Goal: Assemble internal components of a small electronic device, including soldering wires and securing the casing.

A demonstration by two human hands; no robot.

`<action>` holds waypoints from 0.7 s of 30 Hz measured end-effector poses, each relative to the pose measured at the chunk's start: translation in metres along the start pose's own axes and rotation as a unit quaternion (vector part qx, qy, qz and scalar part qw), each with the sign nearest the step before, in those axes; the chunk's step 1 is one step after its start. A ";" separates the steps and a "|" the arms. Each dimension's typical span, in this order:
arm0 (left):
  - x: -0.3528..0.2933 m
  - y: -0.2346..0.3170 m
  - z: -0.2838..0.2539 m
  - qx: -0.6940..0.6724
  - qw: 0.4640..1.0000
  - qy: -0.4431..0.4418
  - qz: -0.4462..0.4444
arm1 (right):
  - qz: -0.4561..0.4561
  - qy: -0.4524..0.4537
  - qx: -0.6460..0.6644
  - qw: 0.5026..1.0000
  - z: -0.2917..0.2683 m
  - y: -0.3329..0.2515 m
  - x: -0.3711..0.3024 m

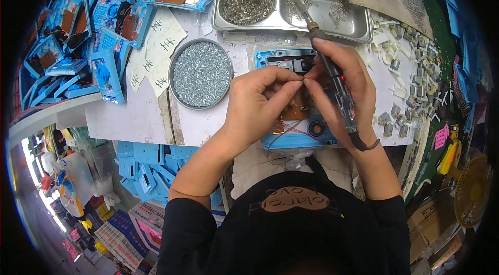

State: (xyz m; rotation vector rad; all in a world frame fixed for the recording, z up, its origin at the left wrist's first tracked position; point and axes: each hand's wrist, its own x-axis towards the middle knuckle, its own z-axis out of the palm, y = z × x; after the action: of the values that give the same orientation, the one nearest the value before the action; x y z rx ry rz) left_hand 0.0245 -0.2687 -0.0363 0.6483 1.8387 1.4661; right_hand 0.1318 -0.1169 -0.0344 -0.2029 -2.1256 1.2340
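Observation:
My left hand [257,101] is closed, its thumb and forefinger pinched together over a blue plastic housing [270,141]. What sits between those fingertips is too small to make out. In my right hand [365,93] is a soldering iron [342,90] with a see-through handle, its metal end pointing up and away over the tray. The right thumb and forefinger meet the left fingertips above the housing. Inside the open housing are a brown circuit board [292,113], a round black speaker [315,128] and thin red wires. My fingers hide part of the board.
A round dish [200,74] of small metal pieces stands left of my hands. Behind lies a metal compartment tray [291,29] with springs. Blue housings [106,62] pile up at far left; white and silver parts [400,88] spread right. More blue shells [148,166] lie below the table edge.

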 end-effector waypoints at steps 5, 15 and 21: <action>0.002 -0.008 0.003 0.065 0.992 0.037 0.101 | 0.003 0.020 -0.001 1.000 0.004 0.001 -0.002; 0.003 -0.003 0.012 0.075 0.978 0.089 0.174 | -0.056 0.020 -0.080 0.995 0.002 0.004 -0.013; 0.003 -0.003 0.014 0.195 0.958 0.095 0.189 | -0.052 -0.026 -0.044 0.997 -0.067 0.002 -0.028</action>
State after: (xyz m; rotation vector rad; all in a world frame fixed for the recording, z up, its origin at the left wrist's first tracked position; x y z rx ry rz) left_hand 0.0330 -0.2588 -0.0420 1.1356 2.2769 1.4463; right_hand 0.1938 -0.0806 -0.0269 -0.0981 -2.2079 1.0978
